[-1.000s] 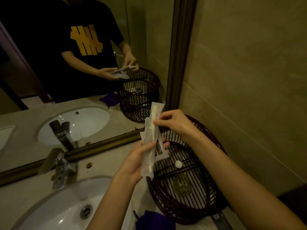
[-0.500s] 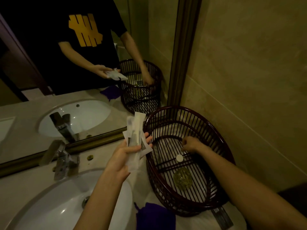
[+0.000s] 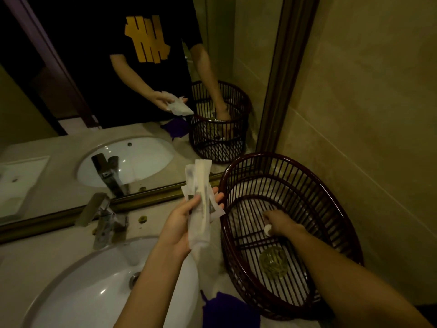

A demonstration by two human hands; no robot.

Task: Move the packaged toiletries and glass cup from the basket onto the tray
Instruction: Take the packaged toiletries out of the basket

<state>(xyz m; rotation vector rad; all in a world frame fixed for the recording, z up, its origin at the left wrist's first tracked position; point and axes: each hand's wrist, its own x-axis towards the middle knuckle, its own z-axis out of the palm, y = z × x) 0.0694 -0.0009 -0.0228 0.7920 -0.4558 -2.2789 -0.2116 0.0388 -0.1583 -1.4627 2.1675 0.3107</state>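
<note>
Head view: the left hand (image 3: 181, 227) grips a fan of white toiletry packets (image 3: 199, 209) above the sink (image 3: 78, 292); the right hand (image 3: 280, 222) pinches a small white item (image 3: 268, 229) inside the dark slatted basket (image 3: 331, 209), where the glass cup (image 3: 273, 261) lies

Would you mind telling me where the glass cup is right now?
In the head view, the glass cup lies on the slatted floor of the dark basket, at its near end on the right, just below the right hand.
</note>
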